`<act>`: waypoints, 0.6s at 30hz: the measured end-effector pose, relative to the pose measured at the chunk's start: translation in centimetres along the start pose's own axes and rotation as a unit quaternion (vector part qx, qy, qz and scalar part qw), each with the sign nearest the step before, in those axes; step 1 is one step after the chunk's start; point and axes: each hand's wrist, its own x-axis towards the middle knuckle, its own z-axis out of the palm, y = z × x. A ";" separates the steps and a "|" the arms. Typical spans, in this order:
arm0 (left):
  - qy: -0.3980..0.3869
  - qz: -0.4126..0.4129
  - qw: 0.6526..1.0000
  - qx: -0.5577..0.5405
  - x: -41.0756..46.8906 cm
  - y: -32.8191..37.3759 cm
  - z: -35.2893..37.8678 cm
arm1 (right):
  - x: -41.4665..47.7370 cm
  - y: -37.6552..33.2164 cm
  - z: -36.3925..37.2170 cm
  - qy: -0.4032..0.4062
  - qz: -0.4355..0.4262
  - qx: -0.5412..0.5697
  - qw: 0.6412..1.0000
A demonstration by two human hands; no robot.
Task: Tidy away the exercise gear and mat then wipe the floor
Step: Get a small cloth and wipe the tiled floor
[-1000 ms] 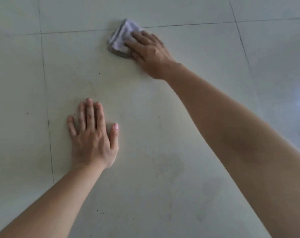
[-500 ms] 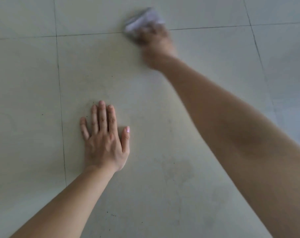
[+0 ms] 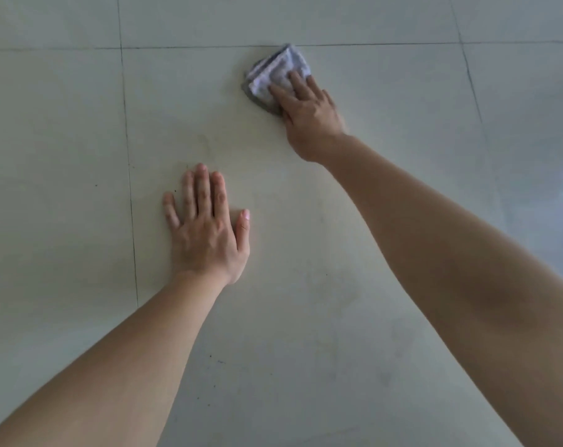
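Note:
A folded grey-white cloth (image 3: 273, 74) lies on the pale tiled floor (image 3: 322, 285) just below a grout line. My right hand (image 3: 309, 114) presses flat on the cloth's near right part, arm stretched forward, fingers covering part of it. My left hand (image 3: 207, 233) rests palm down on the same tile, nearer to me and to the left, fingers together and holding nothing. No exercise gear or mat is in view.
Grout lines (image 3: 128, 175) divide the floor into large tiles. Small dark specks (image 3: 210, 356) lie on the tile near my left forearm. Faint smudges show on the tile between my arms. A bright reflection sits at the right edge.
My right hand swept the cloth to the right along the grout line, then pulled it slightly back toward me. My left hand stayed planted on the floor.

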 end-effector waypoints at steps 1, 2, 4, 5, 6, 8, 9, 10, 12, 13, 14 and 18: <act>-0.003 -0.002 1.000 -0.004 0.0 0.0 -0.1 | -1.0 -1.0 0.3 -0.006 -0.016 0.001 1.000; -0.006 -0.004 1.000 -0.009 0.0 0.0 -0.2 | -2.2 -1.8 0.7 -0.013 -0.036 0.005 0.999; -0.014 -0.002 1.000 -0.009 0.0 -0.1 -0.2 | -5.3 -2.4 1.5 -0.018 -0.064 0.006 0.998; -0.019 0.000 1.000 -0.009 0.0 -0.2 -0.2 | -7.2 -2.2 1.9 -0.017 -0.064 0.008 0.998; -0.023 0.002 1.000 -0.015 0.1 -0.2 -0.3 | -9.5 -1.9 2.4 -0.012 -0.053 0.014 0.998; -0.031 -0.004 0.999 -0.044 0.3 -0.3 -0.7 | -15.1 -2.2 3.5 0.002 -0.028 0.033 0.999; -0.039 -0.011 0.997 -0.062 0.4 -0.3 -1.0 | -18.3 -2.8 4.3 0.009 -0.028 0.044 0.999; -0.051 -0.015 0.996 -0.075 0.4 -0.4 -1.4 | -21.6 -3.5 5.1 0.011 -0.037 0.055 0.998; -0.069 0.000 0.996 -0.058 0.0 -0.5 -2.4 | -28.1 -4.7 6.5 -0.006 -0.070 0.066 0.995; -0.074 0.014 0.996 -0.038 -0.5 -0.3 -3.0 | -30.7 -4.8 6.9 -0.022 -0.091 0.062 0.994; -0.078 0.028 0.996 -0.019 -1.2 0.1 -3.6 | -32.8 -4.3 6.9 -0.043 -0.115 0.053 0.991; -0.154 0.076 0.985 0.002 -6.1 4.1 -5.4 | -37.0 1.8 5.6 -0.053 -0.107 0.040 0.992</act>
